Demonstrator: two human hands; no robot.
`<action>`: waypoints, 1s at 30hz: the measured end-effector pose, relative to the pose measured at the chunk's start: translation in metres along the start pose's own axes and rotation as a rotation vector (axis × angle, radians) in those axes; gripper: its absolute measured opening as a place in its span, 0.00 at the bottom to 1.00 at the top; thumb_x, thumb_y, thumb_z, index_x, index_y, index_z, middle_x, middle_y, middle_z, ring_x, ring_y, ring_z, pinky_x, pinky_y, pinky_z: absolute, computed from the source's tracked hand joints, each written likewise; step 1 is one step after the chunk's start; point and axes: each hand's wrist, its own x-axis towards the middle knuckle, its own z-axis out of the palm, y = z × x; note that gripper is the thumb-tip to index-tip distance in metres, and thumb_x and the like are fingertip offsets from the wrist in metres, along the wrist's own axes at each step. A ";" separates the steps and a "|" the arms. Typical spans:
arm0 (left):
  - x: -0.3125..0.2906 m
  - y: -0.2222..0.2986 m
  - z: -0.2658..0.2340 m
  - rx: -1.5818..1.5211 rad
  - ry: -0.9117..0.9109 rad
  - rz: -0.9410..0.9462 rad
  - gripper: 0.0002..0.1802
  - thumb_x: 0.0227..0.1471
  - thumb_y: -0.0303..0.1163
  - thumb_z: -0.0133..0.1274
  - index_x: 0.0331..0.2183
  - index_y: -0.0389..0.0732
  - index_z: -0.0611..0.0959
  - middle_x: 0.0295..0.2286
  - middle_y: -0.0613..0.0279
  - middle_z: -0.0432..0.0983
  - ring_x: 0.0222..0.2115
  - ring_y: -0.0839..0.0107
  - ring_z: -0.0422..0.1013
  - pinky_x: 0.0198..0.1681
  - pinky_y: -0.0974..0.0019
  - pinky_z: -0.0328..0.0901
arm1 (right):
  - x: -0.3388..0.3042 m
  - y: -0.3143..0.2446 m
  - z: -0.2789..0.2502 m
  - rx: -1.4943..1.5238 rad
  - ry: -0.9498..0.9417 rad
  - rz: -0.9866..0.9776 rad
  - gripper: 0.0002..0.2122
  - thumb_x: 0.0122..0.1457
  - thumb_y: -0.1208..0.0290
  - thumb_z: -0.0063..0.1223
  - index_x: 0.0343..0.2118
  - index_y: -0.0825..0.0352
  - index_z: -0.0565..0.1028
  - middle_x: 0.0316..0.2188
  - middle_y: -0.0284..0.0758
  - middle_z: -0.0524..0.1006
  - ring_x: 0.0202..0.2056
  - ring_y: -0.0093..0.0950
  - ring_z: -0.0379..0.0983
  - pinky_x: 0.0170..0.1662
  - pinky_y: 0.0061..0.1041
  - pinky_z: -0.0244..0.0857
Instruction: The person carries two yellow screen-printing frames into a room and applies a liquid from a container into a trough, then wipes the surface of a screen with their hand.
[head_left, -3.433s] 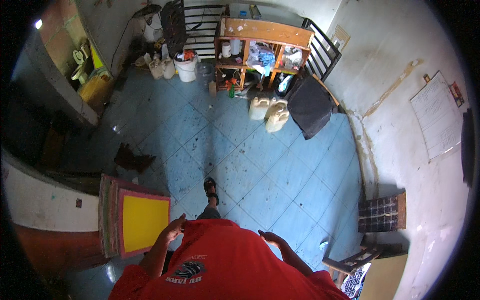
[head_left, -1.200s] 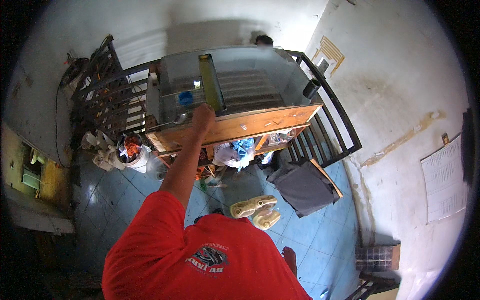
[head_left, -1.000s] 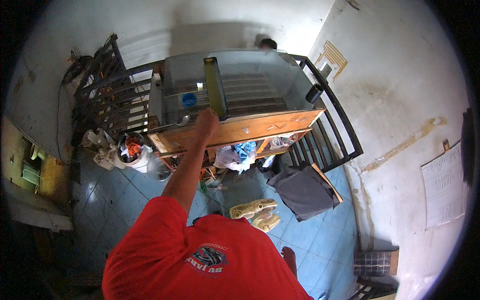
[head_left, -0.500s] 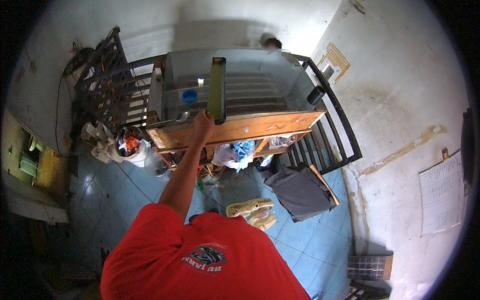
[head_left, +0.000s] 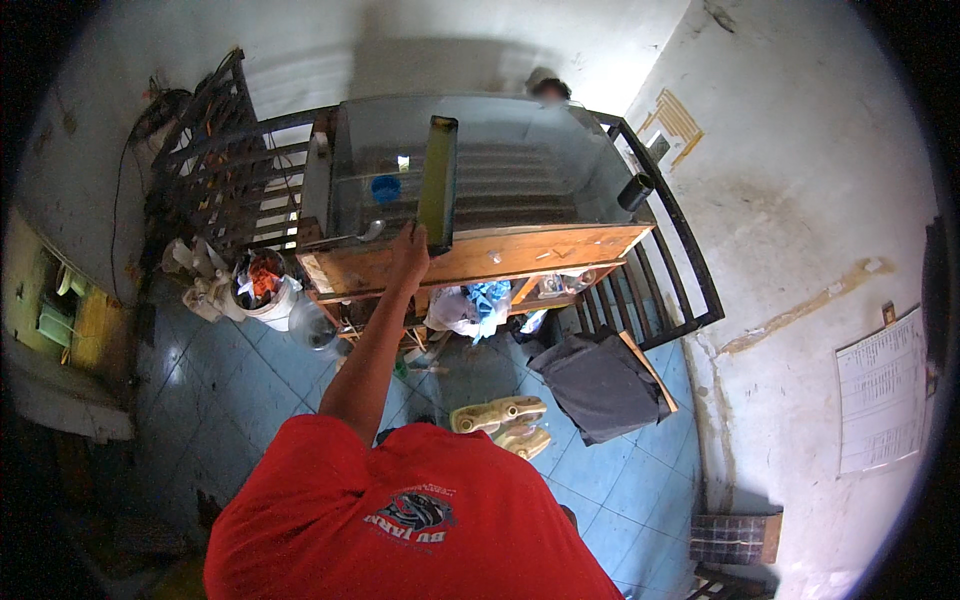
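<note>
My left hand [head_left: 409,254] is closed at the near left corner of a long narrow trough-like piece [head_left: 437,185], dark-edged with a yellow-green inner face. The fingertips are partly hidden. The piece lies lengthwise away from me over a glass surface [head_left: 520,195] in a wooden frame, its near end at the front wooden board [head_left: 540,248]. Left of it is a small blue cup or dish [head_left: 385,188]. Nearer my hand lies a metal spoon [head_left: 371,230]. My right hand is out of view.
A dark cylinder [head_left: 634,191] stands at the right corner. Below are plastic bags [head_left: 470,308], a bucket of orange scraps [head_left: 268,290], yellowish plastic pieces [head_left: 497,414] and a black covered board [head_left: 600,385] on blue tiles. A blurred shape [head_left: 549,88] shows beyond the far edge.
The view has shifted slightly. My left hand stays at the trough-like piece's near end, while the piece leans slightly more to the right at its far end.
</note>
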 end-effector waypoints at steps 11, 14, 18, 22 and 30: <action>-0.013 0.004 -0.009 0.122 -0.059 0.230 0.22 0.59 0.35 0.31 0.52 0.33 0.64 0.40 0.44 0.68 0.31 0.65 0.73 0.24 0.66 0.70 | 0.005 -0.013 0.012 0.133 -0.035 0.217 0.08 0.50 0.69 0.48 0.32 0.67 0.71 0.27 0.40 0.74 0.31 0.38 0.71 0.32 0.34 0.65; -0.035 0.027 0.000 0.073 -0.057 0.118 0.23 0.60 0.35 0.30 0.53 0.34 0.62 0.44 0.44 0.66 0.40 0.61 0.69 0.36 0.63 0.68 | -0.005 -0.011 0.019 0.170 -0.025 0.257 0.08 0.50 0.69 0.48 0.32 0.67 0.71 0.26 0.40 0.74 0.30 0.38 0.71 0.32 0.34 0.66; -0.031 -0.014 -0.022 0.126 -0.084 0.188 0.23 0.60 0.36 0.31 0.53 0.35 0.63 0.46 0.46 0.65 0.47 0.57 0.63 0.49 0.59 0.58 | -0.003 -0.009 0.022 0.214 -0.024 0.275 0.08 0.50 0.69 0.48 0.32 0.67 0.71 0.26 0.40 0.74 0.30 0.37 0.71 0.32 0.34 0.66; -0.073 0.043 -0.036 0.329 -0.201 0.175 0.23 0.60 0.38 0.33 0.52 0.37 0.66 0.46 0.47 0.65 0.47 0.57 0.64 0.49 0.59 0.58 | -0.018 0.006 0.039 0.373 0.025 0.358 0.08 0.51 0.69 0.48 0.32 0.67 0.71 0.26 0.40 0.74 0.30 0.37 0.71 0.32 0.33 0.66; -0.110 0.088 -0.097 0.396 -0.381 0.208 0.20 0.58 0.35 0.37 0.49 0.36 0.68 0.45 0.49 0.67 0.47 0.58 0.63 0.50 0.62 0.57 | -0.023 0.001 0.037 0.060 0.253 -0.086 0.13 0.57 0.62 0.43 0.32 0.68 0.73 0.25 0.36 0.74 0.27 0.29 0.70 0.32 0.29 0.66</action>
